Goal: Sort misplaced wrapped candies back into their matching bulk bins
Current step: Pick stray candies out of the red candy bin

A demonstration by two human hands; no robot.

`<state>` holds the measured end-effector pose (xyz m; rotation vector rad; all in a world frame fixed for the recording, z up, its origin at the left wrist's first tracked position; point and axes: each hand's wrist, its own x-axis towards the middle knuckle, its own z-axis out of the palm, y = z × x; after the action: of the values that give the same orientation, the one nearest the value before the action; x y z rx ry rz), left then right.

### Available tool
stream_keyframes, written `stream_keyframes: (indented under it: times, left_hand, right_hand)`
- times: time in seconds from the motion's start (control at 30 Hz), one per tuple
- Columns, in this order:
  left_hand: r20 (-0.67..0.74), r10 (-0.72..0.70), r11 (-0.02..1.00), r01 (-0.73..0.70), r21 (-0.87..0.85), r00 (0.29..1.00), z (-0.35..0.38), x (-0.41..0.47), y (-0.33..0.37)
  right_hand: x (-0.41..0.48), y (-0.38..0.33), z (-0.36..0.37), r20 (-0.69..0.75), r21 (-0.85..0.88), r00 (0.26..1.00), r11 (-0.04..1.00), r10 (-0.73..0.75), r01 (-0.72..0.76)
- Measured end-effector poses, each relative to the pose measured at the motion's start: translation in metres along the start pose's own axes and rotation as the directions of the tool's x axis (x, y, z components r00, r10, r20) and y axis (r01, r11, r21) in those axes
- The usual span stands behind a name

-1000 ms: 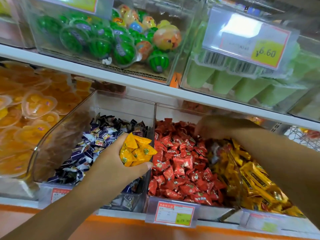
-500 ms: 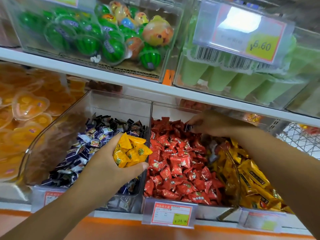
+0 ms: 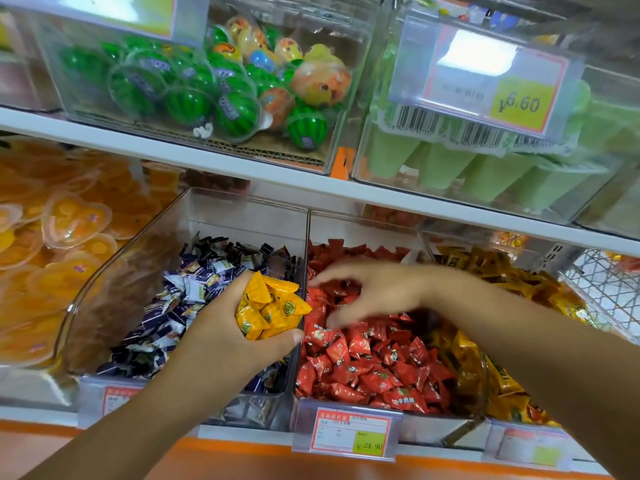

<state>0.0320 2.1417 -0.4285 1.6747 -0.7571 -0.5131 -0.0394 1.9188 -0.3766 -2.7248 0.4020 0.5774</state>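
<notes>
My left hand (image 3: pixel 221 337) grips a handful of yellow wrapped candies (image 3: pixel 272 306) above the divider between two clear bins. The bin of purple-and-white candies (image 3: pixel 166 306) lies under and left of that hand. My right hand (image 3: pixel 377 292) hovers over the bin of red candies (image 3: pixel 374 362), its fingers spread and pointing left toward the yellow handful, with nothing seen in them. Its outline is motion-blurred. To the right of the red bin stands a bin of yellow-and-brown candies (image 3: pixel 502 379), partly covered by my right forearm.
Orange jelly cups (image 3: pixel 69 230) fill the bin at far left. A white shelf (image 3: pixel 242 164) hangs low over the bins, carrying watermelon jelly balls (image 3: pixel 194 98) and green tubs (image 3: pixel 485 174). Price tags (image 3: pixel 349 433) line the front edge. A wire basket (image 3: pixel 609 289) stands far right.
My right hand has come forward and left from the back of the red bin toward the yellow handful. The left hand has kept its grip and stayed over the divider.
</notes>
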Motion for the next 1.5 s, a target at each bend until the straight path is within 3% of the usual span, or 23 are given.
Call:
stream_keyframes:
  times: [0.07,0.2,0.4,0.5,0.6,0.7,0.8,0.9,1.03,1.13,1.23,1.33,1.5]
  left_hand:
    - [-0.025,-0.002,1.000,0.003,0.000,1.000,0.001,0.001,-0.001]
    - [-0.021,-0.015,1.000,0.015,0.016,1.000,0.000,0.002,-0.006]
    - [-0.010,-0.013,0.999,0.013,0.041,1.000,0.000,0.003,-0.010]
    - [-0.015,-0.022,0.999,0.022,0.033,1.000,0.000,0.003,-0.008]
    - [-0.019,-0.031,0.998,0.032,0.051,0.999,-0.001,0.004,-0.009]
    - [-0.030,-0.027,0.997,0.029,0.072,0.999,-0.001,0.004,-0.008]
    - [-0.020,-0.035,0.997,0.036,0.062,0.999,-0.001,0.004,-0.007]
    - [-0.031,-0.038,0.997,0.039,0.059,0.999,-0.001,0.004,-0.008]
    - [-0.031,-0.035,0.997,0.037,0.074,0.999,-0.001,0.004,-0.007]
    - [-0.025,-0.050,0.997,0.052,0.062,0.998,-0.001,0.005,-0.007]
    - [-0.033,-0.048,0.996,0.050,0.076,0.998,-0.001,0.004,-0.006]
    - [-0.050,-0.029,0.995,0.033,0.092,0.998,0.000,0.003,-0.007]
    - [-0.047,-0.019,0.995,0.023,0.100,0.999,0.000,0.003,-0.009]
  right_hand:
    - [0.006,0.000,0.027,0.075,-0.088,0.997,0.996,0.016,-0.010]
    - [0.019,0.020,0.033,-0.058,-0.371,0.995,0.923,0.086,-0.102]
    - [-0.007,0.044,-0.003,0.008,-0.357,0.979,0.915,0.204,-0.188]
    - [-0.022,0.024,-0.014,0.000,-0.254,0.994,0.961,0.113,-0.109]
    - [-0.020,-0.010,0.005,0.019,-0.128,0.996,0.988,-0.086,0.088]
    - [-0.004,-0.023,0.042,0.091,-0.269,0.991,0.956,-0.100,0.121]
    - [0.010,-0.007,0.048,0.010,-0.429,1.000,0.903,-0.014,0.017]
    - [0.014,0.014,0.027,-0.109,-0.376,0.993,0.923,0.046,-0.084]
    - [-0.007,0.031,-0.003,-0.145,-0.309,0.982,0.937,0.122,-0.162]
    - [-0.022,0.012,-0.003,-0.192,-0.260,0.981,0.965,-0.017,-0.035]
    - [-0.011,-0.017,0.029,-0.088,-0.279,0.970,0.941,-0.225,0.193]
    - [0.011,-0.021,0.060,0.079,-0.416,0.986,0.894,-0.148,0.167]
    - [0.031,0.001,0.043,0.011,-0.609,0.999,0.792,-0.054,0.049]
